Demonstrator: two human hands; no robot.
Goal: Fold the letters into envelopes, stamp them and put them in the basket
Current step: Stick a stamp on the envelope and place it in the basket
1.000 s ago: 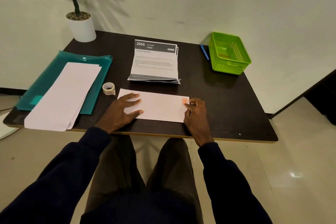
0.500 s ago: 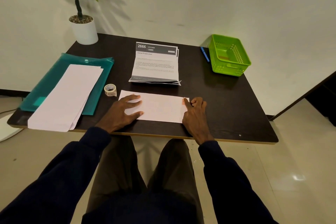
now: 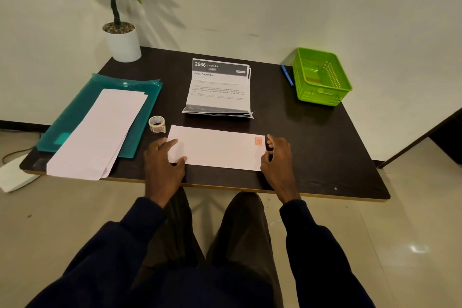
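The white envelope (image 3: 217, 147) is laid flat on the dark table (image 3: 312, 145), near the front edge and before the person. An orange stamp (image 3: 258, 141) is seen on its far right corner. The left end of the envelope is pressed down by the left hand (image 3: 162, 165), whose fingers are spread and almost straight, with the thumb at the near edge. The right hand (image 3: 277, 157) is held just beside the right end; its fingers are loosely bent and nothing is gripped by them. Whether the paper is touched by them cannot be told.

Just beyond the envelope, a stack of printed letters (image 3: 220, 90) is placed, with the near part folded under. A small roll (image 3: 157, 124) stands just beside the far left corner of the envelope. Further left, a pile of white sheets (image 3: 100, 132) is laid on a teal folder (image 3: 70, 117), and the pile hangs a little over the table's front edge.

The green basket (image 3: 321, 77) is set at the far right corner of the table, well apart from the envelope, with bare table between them. A blue pen (image 3: 287, 75) lies just beside its left wall. A potted plant (image 3: 122, 42) stands at the far left corner.
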